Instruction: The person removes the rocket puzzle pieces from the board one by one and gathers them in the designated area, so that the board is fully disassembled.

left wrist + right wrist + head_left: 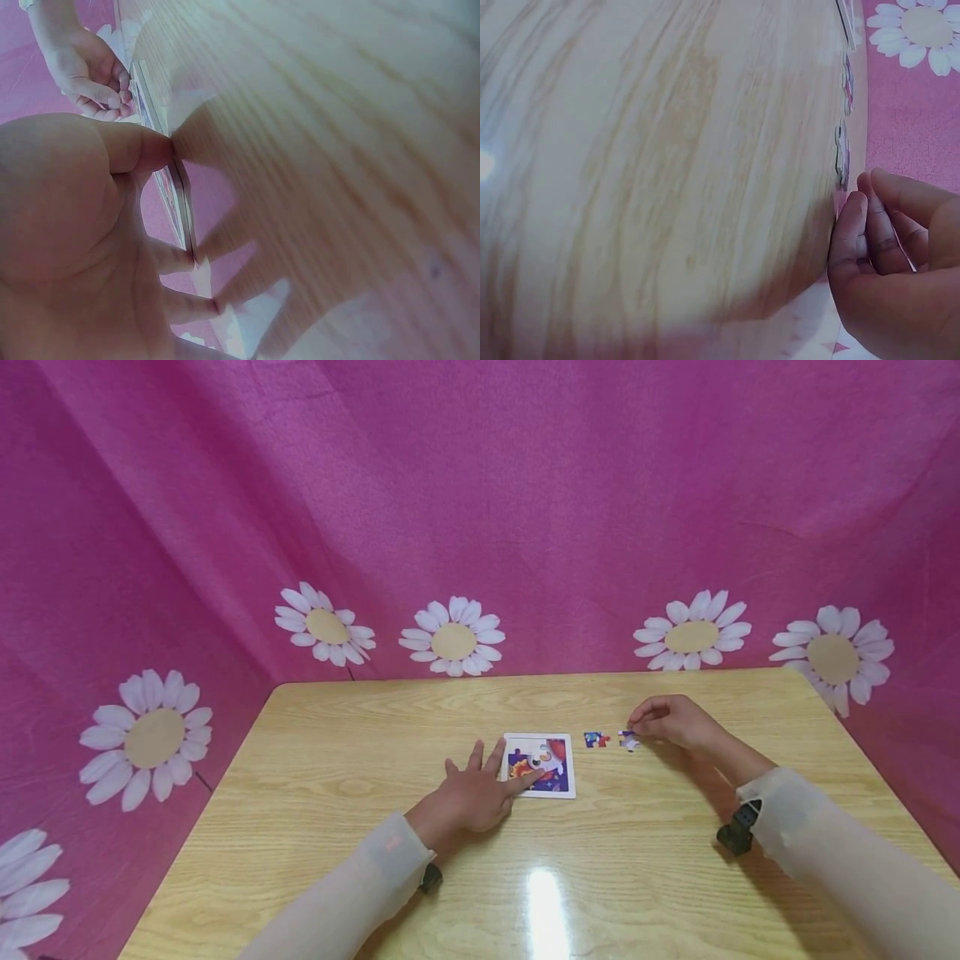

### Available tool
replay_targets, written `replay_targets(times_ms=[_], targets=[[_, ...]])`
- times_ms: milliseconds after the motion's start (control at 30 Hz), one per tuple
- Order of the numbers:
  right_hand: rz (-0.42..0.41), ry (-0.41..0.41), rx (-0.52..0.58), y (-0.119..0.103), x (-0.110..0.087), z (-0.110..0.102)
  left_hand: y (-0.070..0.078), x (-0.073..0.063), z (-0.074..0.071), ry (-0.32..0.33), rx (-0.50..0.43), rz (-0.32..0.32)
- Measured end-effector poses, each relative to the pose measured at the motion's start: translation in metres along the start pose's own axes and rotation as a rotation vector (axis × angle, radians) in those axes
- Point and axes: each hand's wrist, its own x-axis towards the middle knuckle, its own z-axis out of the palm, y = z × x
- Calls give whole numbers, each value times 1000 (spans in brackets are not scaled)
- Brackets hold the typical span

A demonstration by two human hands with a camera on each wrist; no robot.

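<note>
My left hand (pixel 474 797) lies with fingers spread at the left side of a small white-framed jigsaw puzzle (pixel 573 768). Its thumb reaches across the picture, and other fingertips rest near the frame's left edge. In the left wrist view, the fingers (pixel 176 259) meet the puzzle's edge. To the right of the frame lie two loose puzzle pieces: a blue and red piece (pixel 595 740) and a purple and white piece (pixel 627 741). My right hand (pixel 675 720) is loosely curled beside the purple and white piece, its fingertips right at that piece's edge.
The wooden table (pixel 337 735) reaches back to a pink curtain (pixel 525 510) printed with large white daisies. A bright light reflection shows on the tabletop near the front. A dark wrist camera (pixel 738 831) sits under the right sleeve.
</note>
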Motion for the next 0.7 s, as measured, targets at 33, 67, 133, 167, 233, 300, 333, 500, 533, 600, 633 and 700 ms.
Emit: replay_targets(times_ms=[33, 67, 133, 167, 233, 300, 333, 500, 533, 600, 633, 700], targets=[[0, -1, 2, 0, 0, 0, 0, 0, 0, 1, 2, 0], [-1, -3, 1, -1, 0, 0, 0, 0, 0, 2, 6, 0], [-7, -8, -8, -1, 1, -1, 0, 0, 0, 0, 10, -2], [-7, -10, -6, -2, 1, 0, 0, 0, 0, 0, 10, -2], [-7, -14, -7, -4, 1, 1, 1, 0, 0, -3, 7, -4], [-6, -18, -2, -5, 1, 2, 1, -1, 0, -6, 5, -6], [-15, -22, -1, -6, 1, 2, 1, -1, -1, -5, 2, -5], [-38, -29, 11, -11, 2, 8, 1, -1, -2, 3, -11, 4], [-44, -33, 4, -12, 3, 9, 1, -1, -2, 3, -12, 5], [-34, -35, 14, -15, 4, 12, 1, -2, -2, 2, -12, 5], [-35, -37, 12, -16, 4, 14, 1, -2, -2, 2, -11, 5], [-49, -41, -7, -19, 5, 17, 1, -2, -2, 1, -6, 5]])
